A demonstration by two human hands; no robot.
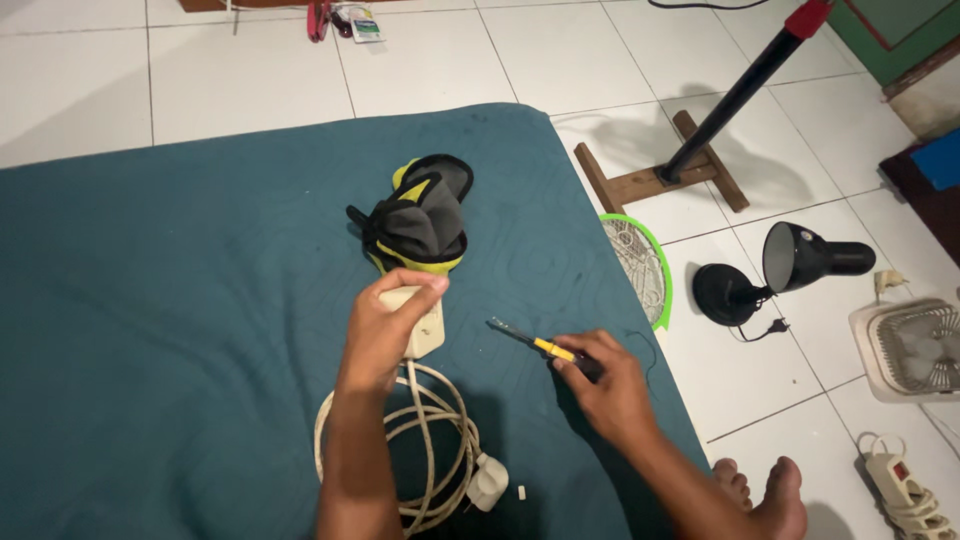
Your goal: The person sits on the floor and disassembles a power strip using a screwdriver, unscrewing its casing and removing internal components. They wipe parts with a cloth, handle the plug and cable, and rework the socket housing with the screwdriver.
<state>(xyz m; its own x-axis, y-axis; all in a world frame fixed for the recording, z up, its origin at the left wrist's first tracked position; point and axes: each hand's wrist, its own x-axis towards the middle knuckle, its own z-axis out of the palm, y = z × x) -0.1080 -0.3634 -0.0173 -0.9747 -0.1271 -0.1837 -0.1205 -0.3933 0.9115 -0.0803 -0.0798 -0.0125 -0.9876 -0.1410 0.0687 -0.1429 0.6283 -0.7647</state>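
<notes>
My left hand [385,325] grips a cream socket block [428,330] at the end of a coiled cream extension cord [430,440], resting on a teal quilted mattress [180,330]. The cord's plug [488,481] lies near the lower edge. My right hand [605,385] holds a screwdriver [530,340] with a yellow and black handle, its tip pointing left toward the socket block. Just beyond the block sits a black, grey and yellow pouch [420,220].
On the white tiled floor to the right stand a black pole on a wooden cross base [660,180], a green-rimmed mesh racket [640,265], a black desk lamp [790,265], a small white fan [915,350] and another power strip [900,490]. My bare feet [765,490] are at the lower right.
</notes>
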